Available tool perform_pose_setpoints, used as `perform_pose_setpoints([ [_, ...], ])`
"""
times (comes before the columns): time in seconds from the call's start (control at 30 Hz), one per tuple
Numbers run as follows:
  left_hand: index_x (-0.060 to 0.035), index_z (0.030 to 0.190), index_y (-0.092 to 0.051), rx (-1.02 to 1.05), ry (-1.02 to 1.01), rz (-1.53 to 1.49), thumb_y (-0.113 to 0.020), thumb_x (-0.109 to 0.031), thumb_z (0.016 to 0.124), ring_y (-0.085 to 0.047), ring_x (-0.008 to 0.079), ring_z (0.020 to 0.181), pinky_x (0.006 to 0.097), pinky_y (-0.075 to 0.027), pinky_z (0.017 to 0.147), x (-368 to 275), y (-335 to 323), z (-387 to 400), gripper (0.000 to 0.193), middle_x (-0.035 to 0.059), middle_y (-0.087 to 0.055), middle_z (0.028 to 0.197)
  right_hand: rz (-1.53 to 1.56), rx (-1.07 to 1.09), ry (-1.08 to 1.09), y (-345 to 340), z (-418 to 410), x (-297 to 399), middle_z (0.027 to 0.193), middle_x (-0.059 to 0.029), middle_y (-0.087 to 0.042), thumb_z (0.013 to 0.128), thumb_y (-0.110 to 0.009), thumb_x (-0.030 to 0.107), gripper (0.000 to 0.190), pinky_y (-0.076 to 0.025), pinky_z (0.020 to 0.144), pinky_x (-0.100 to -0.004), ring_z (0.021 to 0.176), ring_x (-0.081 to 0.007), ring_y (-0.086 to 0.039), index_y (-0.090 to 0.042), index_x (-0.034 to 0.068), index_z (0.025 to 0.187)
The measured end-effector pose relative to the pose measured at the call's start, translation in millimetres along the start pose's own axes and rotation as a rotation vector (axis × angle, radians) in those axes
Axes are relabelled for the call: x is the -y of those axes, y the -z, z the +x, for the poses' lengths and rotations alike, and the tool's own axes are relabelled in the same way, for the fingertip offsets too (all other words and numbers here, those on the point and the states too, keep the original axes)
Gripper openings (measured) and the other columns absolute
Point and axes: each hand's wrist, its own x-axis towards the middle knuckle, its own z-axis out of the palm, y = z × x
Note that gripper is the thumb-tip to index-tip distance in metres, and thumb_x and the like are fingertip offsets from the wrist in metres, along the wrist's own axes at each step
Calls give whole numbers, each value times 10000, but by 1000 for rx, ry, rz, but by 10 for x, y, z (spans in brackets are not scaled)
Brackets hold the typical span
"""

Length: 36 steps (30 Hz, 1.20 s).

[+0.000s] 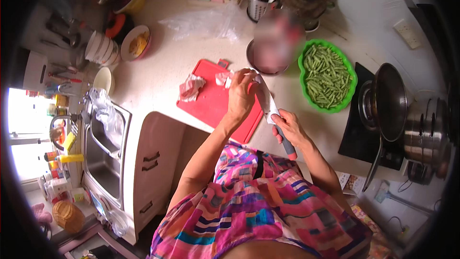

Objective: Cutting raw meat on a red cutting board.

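My right hand grips the dark grey handle of a kitchen knife, whose wide blade points away from me over the right side of a red cutting board. Close to the blade's upper end is my left hand, fingers bent, with a bit of red showing between it and the blade; whether it holds a piece cannot be told. A pale pink piece of raw meat lies just left of those fingers. Another chunk of raw meat rests at the board's left edge.
Beyond the board stands a dark bowl, partly blurred. To its right are a green basket of cut green beans and a wok by the stove. Crumpled plastic lies behind; a sink is at left.
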Motion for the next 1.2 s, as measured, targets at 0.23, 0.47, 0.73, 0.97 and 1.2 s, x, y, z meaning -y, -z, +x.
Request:
perform_pose_setpoints([
  [0.23, -15, 959, -680, -53, -193, 61, -627, 21, 807, -614, 321, 983, 380, -529, 787, 164, -484, 551, 165, 152, -622, 1061, 76, -181, 105, 138, -67, 109, 598, -74, -543, 982, -502, 285, 270, -403, 348, -272, 389, -116, -471, -510, 25, 911],
  [0.47, -38, 861, -703, -55, -150, 66, -623, 41, 702, -598, 317, 945, 393, -504, 823, 27, -626, 628, 194, 126, -647, 1013, 27, -305, 82, 213, -47, 77, 591, -69, -534, 981, -508, 296, 276, -400, 345, -276, 391, -116, -462, -501, 29, 910],
  [0.73, -49, 858, -710, -134, -84, 157, -669, -62, 759, -574, 318, 973, 400, -476, 850, 204, -452, 407, 108, 120, -647, 1063, -45, -379, 62, 195, -118, 77, 573, -61, -522, 981, -503, 286, 276, -393, 349, -269, 387, -116, -464, -500, 35, 867],
  [0.97, -32, 937, -677, -193, 217, 438, -668, -69, 746, -589, 336, 962, 420, -485, 831, 1228, 161, 111, 194, 180, -636, 993, -142, -366, 66, 109, -276, 12, 561, -53, -516, 987, -499, 292, 300, -394, 354, -268, 384, -109, -470, -492, 34, 833],
  [1.2, -20, 864, -676, 259, 375, 307, -737, -146, 673, -647, 339, 762, 417, -505, 650, 1261, 381, 303, 236, 178, -643, 828, -156, -324, 68, 6, -255, -65, 556, -43, -520, 991, -494, 281, 290, -403, 350, -259, 390, -98, -482, -509, 27, 853],
])
